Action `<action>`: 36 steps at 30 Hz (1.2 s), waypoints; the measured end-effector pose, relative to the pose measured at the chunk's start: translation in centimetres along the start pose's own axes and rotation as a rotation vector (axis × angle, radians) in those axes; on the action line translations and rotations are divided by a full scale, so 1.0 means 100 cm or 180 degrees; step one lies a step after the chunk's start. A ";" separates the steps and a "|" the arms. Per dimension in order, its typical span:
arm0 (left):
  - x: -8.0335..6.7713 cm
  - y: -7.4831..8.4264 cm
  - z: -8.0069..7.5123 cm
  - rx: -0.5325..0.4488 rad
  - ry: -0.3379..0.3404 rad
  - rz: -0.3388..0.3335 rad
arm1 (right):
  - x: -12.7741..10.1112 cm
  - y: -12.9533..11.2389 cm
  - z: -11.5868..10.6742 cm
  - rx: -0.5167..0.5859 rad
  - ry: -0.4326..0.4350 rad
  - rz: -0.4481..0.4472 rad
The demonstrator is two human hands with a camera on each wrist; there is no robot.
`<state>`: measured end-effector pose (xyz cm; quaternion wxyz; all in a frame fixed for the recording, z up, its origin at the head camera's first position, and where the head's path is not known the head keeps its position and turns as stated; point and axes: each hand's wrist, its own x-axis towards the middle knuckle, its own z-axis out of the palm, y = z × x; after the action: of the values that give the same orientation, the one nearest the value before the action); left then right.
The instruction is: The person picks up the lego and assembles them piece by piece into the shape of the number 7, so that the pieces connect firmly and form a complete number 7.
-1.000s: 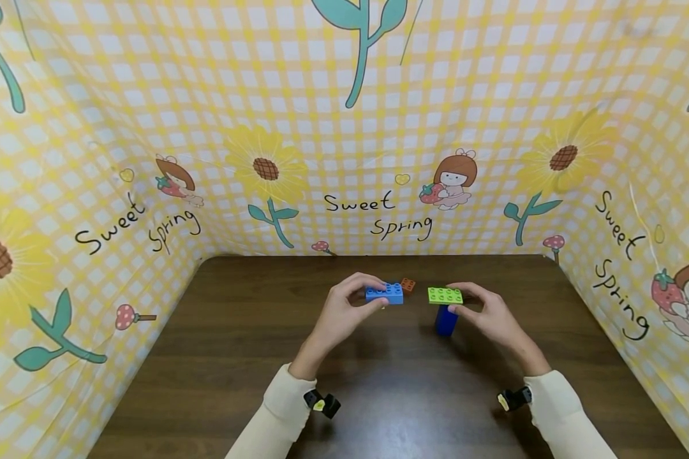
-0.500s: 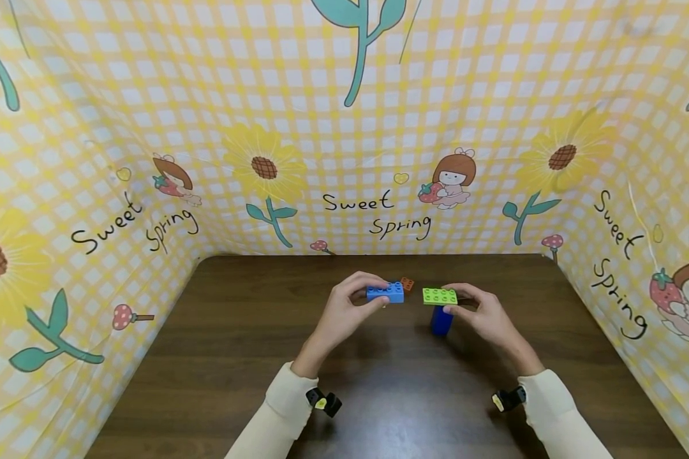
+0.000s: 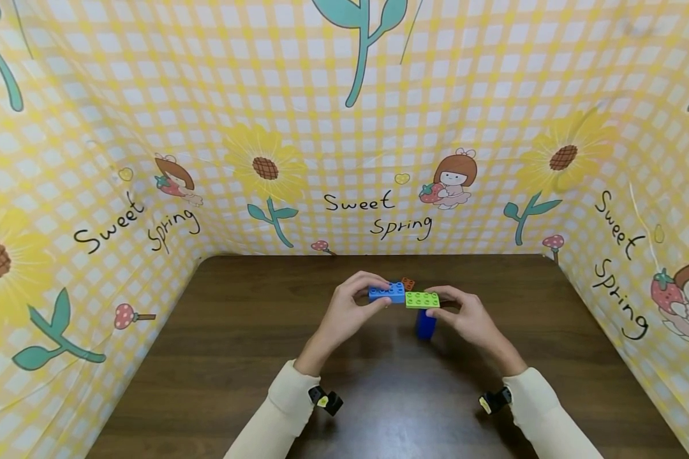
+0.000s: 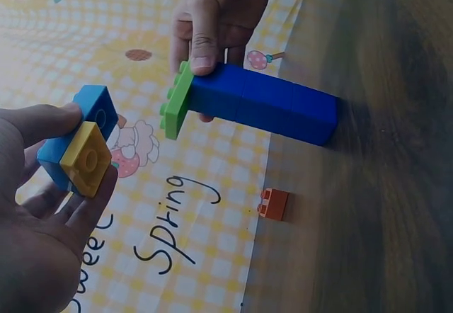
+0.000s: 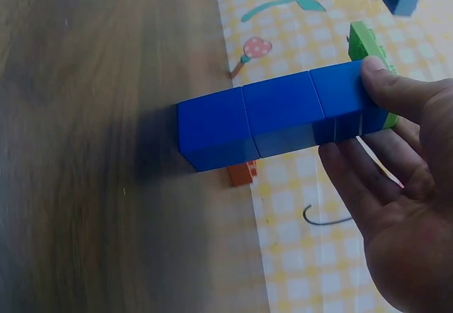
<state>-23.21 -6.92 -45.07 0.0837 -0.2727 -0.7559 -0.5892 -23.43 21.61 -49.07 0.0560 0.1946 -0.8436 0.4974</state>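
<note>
Between thumb and fingers, my left hand [image 3: 347, 303] pinches a light blue brick [image 3: 387, 293] with studs up. A smaller yellow brick [image 4: 86, 158] is fixed under it, best seen in the left wrist view. My right hand [image 3: 467, 313] grips the top of an upright column of dark blue blocks [image 5: 248, 118], capped by a flat lime green brick [image 3: 422, 299] that sticks out to the left. The green brick's left end meets the light blue brick's right end in the head view, while the wrist views show a gap. The column's foot is close over the tabletop.
A small orange brick [image 4: 274, 204] lies on the dark wooden table [image 3: 235, 382] behind the held pieces. Yellow checked cloth [image 3: 344, 146] with printed flowers and lettering rises along the table's back and sides.
My right hand has carried the column and its green brick leftward, up to the light blue brick. The left hand has stayed nearly still, keeping its hold.
</note>
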 end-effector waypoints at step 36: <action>-0.010 -0.018 -0.008 0.0126 -0.0004 -0.0166 | 0.015 -0.026 0.042 0.0261 -0.0202 -0.0075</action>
<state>-23.44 -8.27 -46.78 0.0732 -0.2517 -0.7743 -0.5760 -23.37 16.51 -48.65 0.0270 0.2223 -0.8214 0.5245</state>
